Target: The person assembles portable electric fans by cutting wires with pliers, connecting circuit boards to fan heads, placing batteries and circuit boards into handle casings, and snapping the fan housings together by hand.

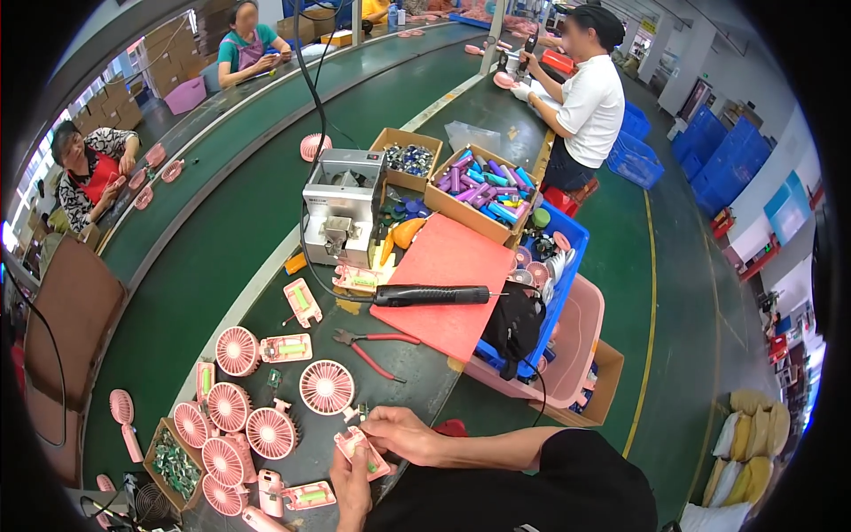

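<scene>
My left hand (352, 488) is closed around a pink fan handle housing (367, 453), with the thumb on top of it. At the housing's upper end, the fingers of my right hand (403, 434) are pinched together; what they grip is hidden, though a small green piece (362, 411) shows beside the fingertips. Just beyond lies a round pink fan head (326, 387). Red-handled cutting pliers (391, 337) rest farther up the bench. To the left are several more fan heads (229, 407) and open handle housings (286, 348) with green cells inside.
A black electric screwdriver (433, 295) lies across a red sheet (452, 253). Behind it stand a grey metal machine (341, 199) and a carton of coloured battery cells (483, 186). A box of circuit boards (175, 463) sits at left. Co-workers sit along the green conveyor (257, 168).
</scene>
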The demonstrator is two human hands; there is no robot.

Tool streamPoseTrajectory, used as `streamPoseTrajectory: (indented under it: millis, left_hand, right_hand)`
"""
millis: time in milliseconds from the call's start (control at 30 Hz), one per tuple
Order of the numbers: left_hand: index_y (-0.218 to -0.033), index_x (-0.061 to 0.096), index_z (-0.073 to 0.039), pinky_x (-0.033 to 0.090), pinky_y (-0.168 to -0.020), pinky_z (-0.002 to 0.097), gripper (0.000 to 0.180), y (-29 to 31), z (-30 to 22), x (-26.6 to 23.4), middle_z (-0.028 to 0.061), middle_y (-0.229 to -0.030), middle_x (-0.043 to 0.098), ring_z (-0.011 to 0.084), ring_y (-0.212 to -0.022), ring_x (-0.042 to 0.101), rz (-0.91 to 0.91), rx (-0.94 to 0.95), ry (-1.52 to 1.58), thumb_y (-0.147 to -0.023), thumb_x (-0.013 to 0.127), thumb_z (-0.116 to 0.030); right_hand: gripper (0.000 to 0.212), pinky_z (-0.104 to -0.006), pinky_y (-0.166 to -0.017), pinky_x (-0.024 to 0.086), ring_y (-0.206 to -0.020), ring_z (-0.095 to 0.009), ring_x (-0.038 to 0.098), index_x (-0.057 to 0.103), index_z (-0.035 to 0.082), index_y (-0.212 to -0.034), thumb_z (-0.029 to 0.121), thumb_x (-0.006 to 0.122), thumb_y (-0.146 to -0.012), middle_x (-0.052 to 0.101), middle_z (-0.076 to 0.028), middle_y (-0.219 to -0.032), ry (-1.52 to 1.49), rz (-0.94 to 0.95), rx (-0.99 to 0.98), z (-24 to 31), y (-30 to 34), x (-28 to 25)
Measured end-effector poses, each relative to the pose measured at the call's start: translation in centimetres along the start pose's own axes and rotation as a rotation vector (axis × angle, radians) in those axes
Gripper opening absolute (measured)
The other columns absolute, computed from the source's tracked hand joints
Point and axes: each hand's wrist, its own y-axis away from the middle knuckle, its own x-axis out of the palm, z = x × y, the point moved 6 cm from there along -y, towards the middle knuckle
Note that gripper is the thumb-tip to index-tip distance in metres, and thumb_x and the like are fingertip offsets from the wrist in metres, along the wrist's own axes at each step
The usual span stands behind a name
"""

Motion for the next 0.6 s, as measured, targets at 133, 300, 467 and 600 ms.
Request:
streamPoseTrajectory:
  millis: [133,300,467,600]
  left_hand:
    - [-0.121,0.050,0.002,0.057,-0.061,0.0317,0.036,0.7,-0.8,0.0,0.0138,-0.091,0.064,0.0200,-0.070,0.066,0.045,-0.007,0.062,-0.098,0.054,-0.025]
    - [-0.118,0.051,0.001,0.056,-0.059,0.0315,0.031,0.6,-0.5,-0.7,0.0143,-0.086,0.065,0.0207,-0.066,0.066,-0.056,0.097,0.057,-0.098,0.053,-0.023]
    - [-0.118,0.051,0.000,0.056,-0.061,0.0321,0.030,0.6,0.4,-1.8,0.0147,-0.091,0.065,0.0206,-0.069,0.067,-0.139,0.038,0.107,-0.097,0.057,-0.020]
    - [-0.115,0.053,0.001,0.055,-0.063,0.0321,0.027,-0.6,-0.4,-0.9,0.0123,-0.091,0.065,0.0204,-0.071,0.066,-0.070,0.042,0.091,-0.099,0.053,-0.021]
  right_hand:
    - [0.019,-0.0275,-0.073,0.052,-0.081,-0.014,0.063,0.059,-0.001,-0.092,0.017,0.058,-0.096,0.063,-0.008,-0.085,0.267,0.033,-0.100,1.4,1.1,0.7]
    - [0.021,-0.0293,-0.072,0.054,-0.081,-0.015,0.065,0.061,-0.005,-0.099,0.016,0.060,-0.095,0.064,-0.010,-0.088,0.563,0.028,-0.183,3.5,2.4,-0.2]
    - [0.008,-0.0252,-0.060,0.052,-0.075,-0.013,0.064,0.062,-0.002,-0.091,0.007,0.061,-0.092,0.061,-0.006,-0.087,0.798,-0.064,-0.390,5.6,3.0,-0.8]
    - [0.007,-0.0305,-0.062,0.049,-0.071,-0.019,0.062,0.063,0.000,-0.090,0.004,0.066,-0.084,0.063,-0.011,-0.083,1.070,-0.149,-0.581,11.1,2.7,0.9]
